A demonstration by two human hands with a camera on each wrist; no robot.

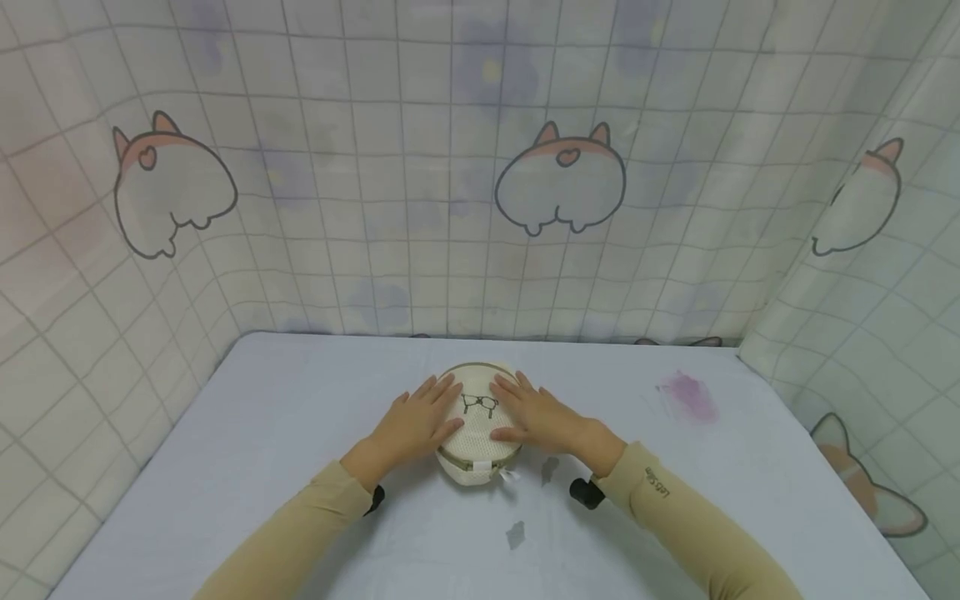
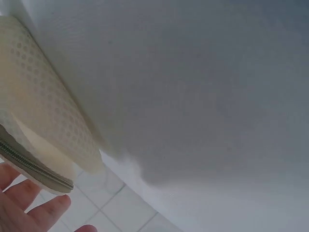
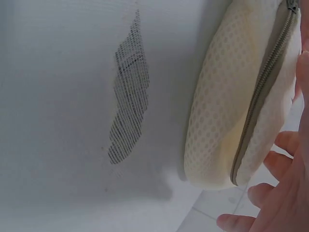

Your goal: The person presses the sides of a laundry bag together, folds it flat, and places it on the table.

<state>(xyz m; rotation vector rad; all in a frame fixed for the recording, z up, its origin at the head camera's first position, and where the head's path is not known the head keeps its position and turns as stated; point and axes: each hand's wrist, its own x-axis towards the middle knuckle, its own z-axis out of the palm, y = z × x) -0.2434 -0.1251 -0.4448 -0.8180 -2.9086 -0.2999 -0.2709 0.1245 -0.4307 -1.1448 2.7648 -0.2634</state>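
Note:
A round cream mesh zip pouch (image 1: 478, 429), with a line drawing of glasses on its lid, sits on the white-covered table. My left hand (image 1: 416, 421) lies on the left side of the lid with its fingers extended. On the right side, my right hand (image 1: 542, 417) rests likewise, fingers spread. Mesh wall and zipper of the pouch (image 2: 50, 96) show beside the left fingers in the left wrist view. From the right wrist, the zipper runs along the pouch (image 3: 224, 96) and its pull is at the top. What is inside the pouch is hidden.
The table (image 1: 285, 400) has a pink stain (image 1: 690, 396) at the right and small grey patches (image 1: 515, 535) near the pouch. Behind and at both sides hangs a checked curtain (image 1: 405, 192) with cartoon animal prints. A black wrist device (image 1: 587, 493) sits under the right wrist.

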